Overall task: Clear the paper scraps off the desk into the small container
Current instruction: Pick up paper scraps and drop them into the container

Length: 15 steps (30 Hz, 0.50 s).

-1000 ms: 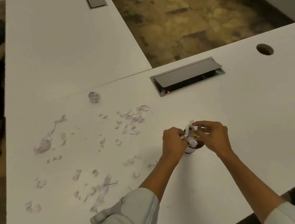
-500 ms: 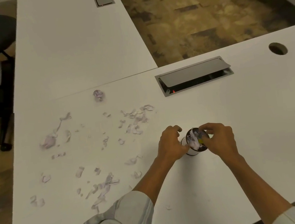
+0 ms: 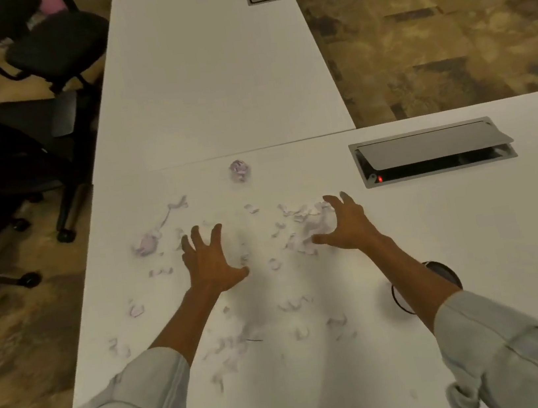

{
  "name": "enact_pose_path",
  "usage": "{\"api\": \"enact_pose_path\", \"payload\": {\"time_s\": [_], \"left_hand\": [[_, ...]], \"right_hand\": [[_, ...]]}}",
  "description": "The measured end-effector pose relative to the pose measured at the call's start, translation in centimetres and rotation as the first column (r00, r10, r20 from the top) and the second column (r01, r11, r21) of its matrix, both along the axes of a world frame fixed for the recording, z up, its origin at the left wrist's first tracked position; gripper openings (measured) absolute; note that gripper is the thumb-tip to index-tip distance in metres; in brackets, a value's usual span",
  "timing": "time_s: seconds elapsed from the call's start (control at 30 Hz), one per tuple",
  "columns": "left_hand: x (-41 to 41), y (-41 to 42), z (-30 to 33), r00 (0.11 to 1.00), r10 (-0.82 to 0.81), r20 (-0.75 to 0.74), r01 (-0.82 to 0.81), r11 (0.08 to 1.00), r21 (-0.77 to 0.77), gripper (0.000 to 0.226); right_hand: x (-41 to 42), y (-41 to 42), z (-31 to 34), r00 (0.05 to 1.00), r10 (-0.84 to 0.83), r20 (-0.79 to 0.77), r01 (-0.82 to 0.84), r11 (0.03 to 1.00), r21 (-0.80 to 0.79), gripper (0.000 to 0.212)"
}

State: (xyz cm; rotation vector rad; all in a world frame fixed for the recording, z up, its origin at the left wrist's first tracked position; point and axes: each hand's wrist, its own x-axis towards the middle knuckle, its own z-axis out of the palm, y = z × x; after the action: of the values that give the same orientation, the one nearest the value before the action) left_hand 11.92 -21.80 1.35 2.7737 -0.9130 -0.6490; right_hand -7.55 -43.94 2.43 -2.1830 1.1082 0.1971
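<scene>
Well, no writing is readable; both hands, left hand [image 3: 208,266] and right hand [image 3: 346,225], are splayed over paper scraps [image 3: 299,230], holding nothing (the small container [image 3: 443,274] half hidden behind the right forearm).

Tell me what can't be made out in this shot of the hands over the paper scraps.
- Small container, head view: mostly hidden behind the right forearm; its contents cannot be seen.
- Palms of the left hand and right hand: they face down, so any scrap beneath them is hidden.
- Paper scraps: blurred, print unreadable.
- Cable box: interior dark apart from a red light.
</scene>
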Motion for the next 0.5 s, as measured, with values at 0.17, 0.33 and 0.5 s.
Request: {"api": "enact_pose_path", "payload": {"time_s": [0.17, 0.33, 0.5], "left_hand": [[10.0, 5.2, -0.8, 0.988, 0.082, 0.134, -0.117, 0.952, 0.283, 0.121], [15.5, 7.8, -2.0, 0.992, -0.007, 0.124, -0.042, 0.921, 0.386, 0.129], [17.0, 7.5, -3.5, 0.983, -0.182, 0.004, 0.173, 0.941, 0.292, 0.125]], "right_hand": [[3.0, -2.2, -4.6, 0.982, 0.072, -0.176, -0.08, 0.996, -0.039, 0.127], [4.5, -1.6, -6.8, 0.992, 0.118, -0.034, -0.122, 0.977, -0.172, 0.109], [5.5, 2.5, -7.6, 0.975, 0.219, -0.044, -0.222, 0.922, -0.317, 0.089]]}}
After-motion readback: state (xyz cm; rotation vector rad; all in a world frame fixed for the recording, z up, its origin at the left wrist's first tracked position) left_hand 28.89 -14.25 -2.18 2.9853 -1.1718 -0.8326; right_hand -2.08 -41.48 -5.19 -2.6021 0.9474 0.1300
